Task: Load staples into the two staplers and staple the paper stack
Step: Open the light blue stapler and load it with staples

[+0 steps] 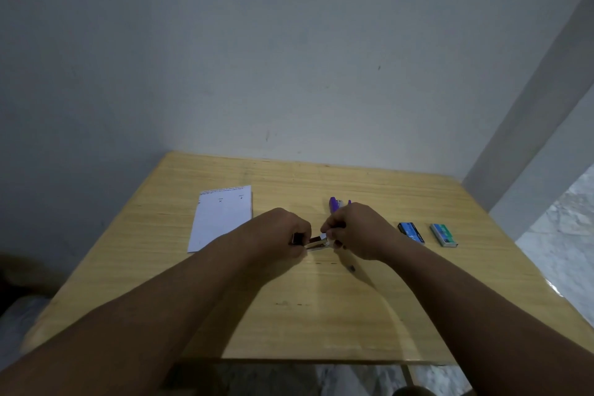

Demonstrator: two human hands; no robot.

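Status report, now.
Both hands, left and right, on one stapler. Purple stapler waits behind. Paper untouched. Nothing in the way.

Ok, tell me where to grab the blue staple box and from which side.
Take the blue staple box across its two long sides, coming straight down from above. It lies flat on the table, narrow and elongated, with open space on both flanks; the green box sits well apart, so neither hand would be crowded.

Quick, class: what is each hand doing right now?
Left hand: closed, gripping one end of the small stapler.
Right hand: closed, fingers pinched on the stapler's other end.
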